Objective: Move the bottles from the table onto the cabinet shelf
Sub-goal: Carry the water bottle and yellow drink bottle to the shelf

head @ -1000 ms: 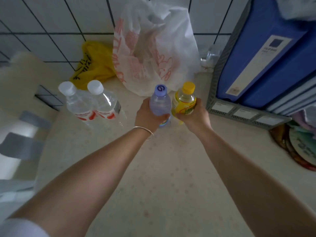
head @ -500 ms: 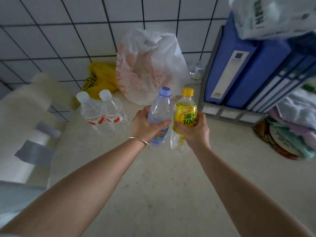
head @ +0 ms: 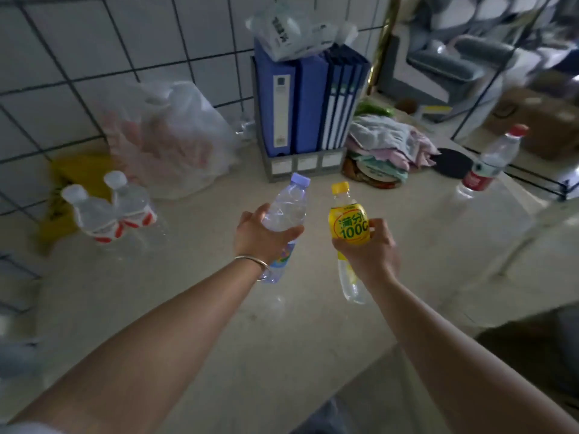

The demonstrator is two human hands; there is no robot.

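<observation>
Currently both hands were loaded and clear of the table (head: 188,308). Left hand (head: 260,236) was wrapped round the middle of the clear bottle with the lilac cap (head: 286,211), which tilted up and to the right; right hand (head: 368,249) gripped the yellow-labelled bottle (head: 347,227) just below the label, near upright, its clear lower part hanging under the palm. Bottles were near each other, not touching. Remaining stock on the table: two white-capped bottles (head: 109,211) side by side at the left near the white plastic bag (head: 175,142), and a red-capped bottle (head: 492,161) at the far right edge by the black wire frame (head: 532,180). Cabinet shelf was not identifiable in view, so the drop target couldn't be confirmed. Judged risks: the lilac-cap bottle looked thin-walled and partly empty, so squeezing could buckle it and loosen the hold. The tilt meant it might land on an edge and topple unless righted first. The yellow one was held low on a smooth body, so it could slip or swing during a fast carry. With both hands full there was no spare hand to steady anything or open a door, if the cabinet has one. The blue binders (head: 307,98) and cloth pile (head: 388,142) sat just behind, so a wide swing could clip them.
</observation>
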